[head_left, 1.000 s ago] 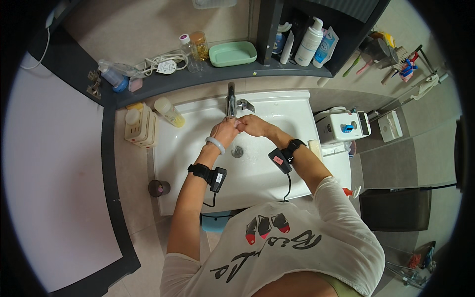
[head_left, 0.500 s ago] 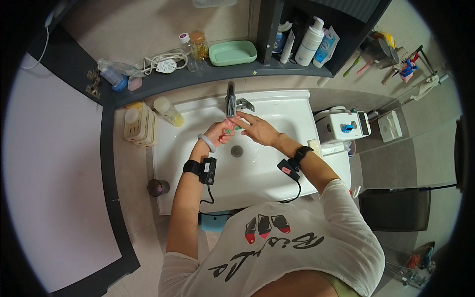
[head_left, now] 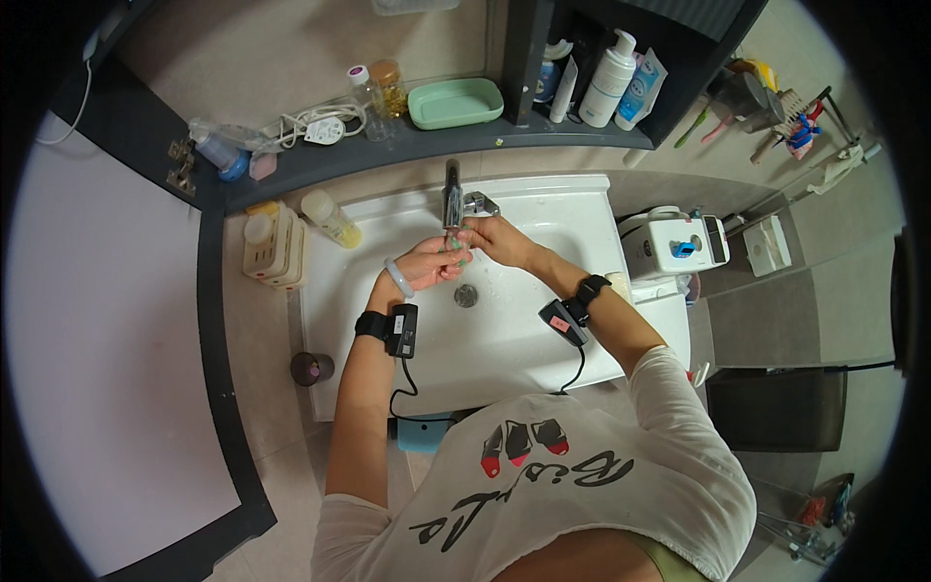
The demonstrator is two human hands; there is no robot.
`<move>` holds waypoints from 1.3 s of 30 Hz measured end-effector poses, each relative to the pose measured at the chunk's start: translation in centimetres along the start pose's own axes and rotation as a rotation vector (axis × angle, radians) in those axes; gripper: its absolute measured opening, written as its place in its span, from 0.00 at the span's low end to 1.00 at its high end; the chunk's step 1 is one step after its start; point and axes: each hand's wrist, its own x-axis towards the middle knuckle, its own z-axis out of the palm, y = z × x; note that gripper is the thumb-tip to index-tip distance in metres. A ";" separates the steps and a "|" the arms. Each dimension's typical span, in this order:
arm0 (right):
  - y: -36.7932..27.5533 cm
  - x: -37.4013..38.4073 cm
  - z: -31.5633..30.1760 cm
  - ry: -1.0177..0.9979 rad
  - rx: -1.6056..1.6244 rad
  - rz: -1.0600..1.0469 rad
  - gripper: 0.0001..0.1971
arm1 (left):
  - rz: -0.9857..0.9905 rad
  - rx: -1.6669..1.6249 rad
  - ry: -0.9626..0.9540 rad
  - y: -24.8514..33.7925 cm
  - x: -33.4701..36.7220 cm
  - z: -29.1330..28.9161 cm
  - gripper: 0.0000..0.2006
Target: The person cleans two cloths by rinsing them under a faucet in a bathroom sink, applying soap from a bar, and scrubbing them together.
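Note:
Both hands are together under the chrome faucet (head_left: 453, 199), over the white washbasin (head_left: 504, 339). My left hand (head_left: 433, 266) is turned palm up, its fingers stretched toward the spout and a pale bangle (head_left: 399, 278) at its wrist. From the right, my right hand (head_left: 497, 239) meets the left fingertips just below the spout with its own fingers curled in. Whatever lies between those fingers, if anything, is too small to make out. Green shows on the fingernails. The metal drain (head_left: 465, 296) sits below the hands.
A gray shelf (head_left: 388, 155) behind the basin bears a green dish (head_left: 456, 104), bottles and a coiled cable. To the left stand a container with yellow contents (head_left: 332, 218), a beige power strip (head_left: 274, 247) and a dark cup (head_left: 311, 369). A white appliance (head_left: 669, 242) is at right.
My left hand has uncurled from a loose fist and turned palm up. My right hand, spread before, has drawn its fingers in close to the spout.

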 end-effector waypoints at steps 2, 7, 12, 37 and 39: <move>0.2 0.4 0.2 0.061 -0.047 0.003 0.13 | 0.062 0.106 0.017 -0.1 0.9 -0.5 0.05; 1.3 1.0 1.9 0.217 -0.249 0.008 0.11 | 0.297 0.851 0.251 -1.4 2.0 -1.3 0.09; 1.5 1.6 2.2 0.328 -0.257 0.133 0.10 | 0.162 1.502 0.741 -1.2 2.5 1.7 0.15; 0.3 -2.0 0.9 0.225 -0.418 -0.220 0.21 | 0.233 -0.136 0.366 -1.8 1.8 -1.9 0.05; 0.5 -2.2 1.0 0.208 -0.511 -0.359 0.21 | 0.153 -0.158 0.269 -1.3 1.6 -1.3 0.07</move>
